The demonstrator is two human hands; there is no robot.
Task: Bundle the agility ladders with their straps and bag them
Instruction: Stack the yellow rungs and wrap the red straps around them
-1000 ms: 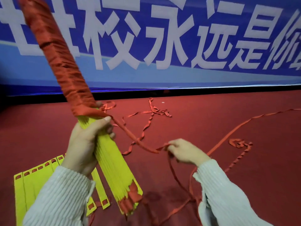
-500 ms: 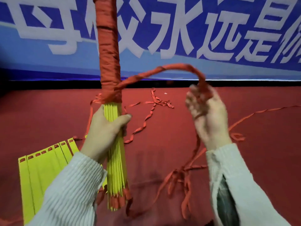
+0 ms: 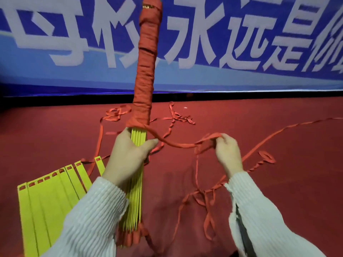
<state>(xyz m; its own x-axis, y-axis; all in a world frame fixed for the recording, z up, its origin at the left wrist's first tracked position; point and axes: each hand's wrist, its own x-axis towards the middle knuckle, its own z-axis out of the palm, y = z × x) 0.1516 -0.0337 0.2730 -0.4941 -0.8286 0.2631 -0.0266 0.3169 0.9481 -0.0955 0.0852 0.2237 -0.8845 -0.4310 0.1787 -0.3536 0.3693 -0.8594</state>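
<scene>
Left hand (image 3: 128,156) grips an upright bundle of yellow rungs (image 3: 136,182), its upper part wound in red strap (image 3: 146,71). Right hand (image 3: 227,151), fingers clenched, pinches the strap's free run (image 3: 178,145). More yellow rungs (image 3: 46,197) lie flat on the red floor (image 3: 278,191) among loose straps; a blue banner (image 3: 241,78) hangs behind.

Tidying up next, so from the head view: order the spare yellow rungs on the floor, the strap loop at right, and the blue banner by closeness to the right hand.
1. strap loop, floor, just right of the right hand.
2. spare yellow rungs, floor, far left.
3. blue banner, behind, farthest.
</scene>
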